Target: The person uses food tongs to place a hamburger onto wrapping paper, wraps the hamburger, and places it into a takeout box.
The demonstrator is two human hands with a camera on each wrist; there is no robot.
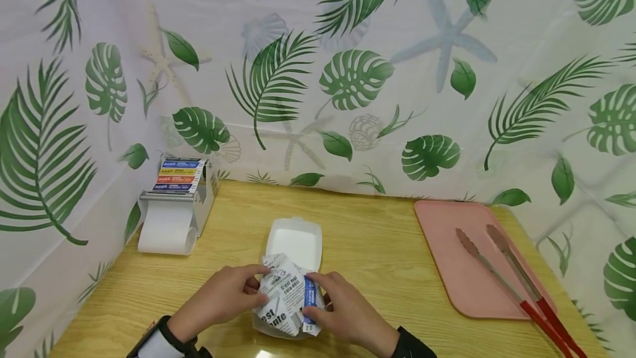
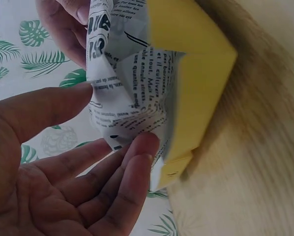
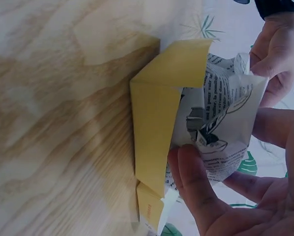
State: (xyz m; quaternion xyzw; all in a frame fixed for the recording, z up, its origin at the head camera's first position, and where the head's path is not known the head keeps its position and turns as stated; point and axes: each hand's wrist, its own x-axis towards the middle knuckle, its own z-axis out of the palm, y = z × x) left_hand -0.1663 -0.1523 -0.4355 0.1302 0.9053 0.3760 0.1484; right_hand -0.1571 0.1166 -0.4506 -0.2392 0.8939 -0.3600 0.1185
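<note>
A parcel wrapped in newsprint-patterned paper sits in the bottom half of an open clamshell takeout box, whose white lid is folded back. A blue sticker runs down the parcel's right side. My left hand holds the parcel's left side, thumb on top and fingers lower down the paper. On the opposite side my right hand grips it with thumb and fingers by the sticker. Both wrist views show the box's yellow outer wall below the wrapped paper. The parcel's contents are hidden.
A label dispenser with coloured sticker rolls and a hanging white strip stands at the back left. On the right lies a pink tray with red-handled tongs across it, handles past its front edge. Leaf-patterned cloth borders the wooden table.
</note>
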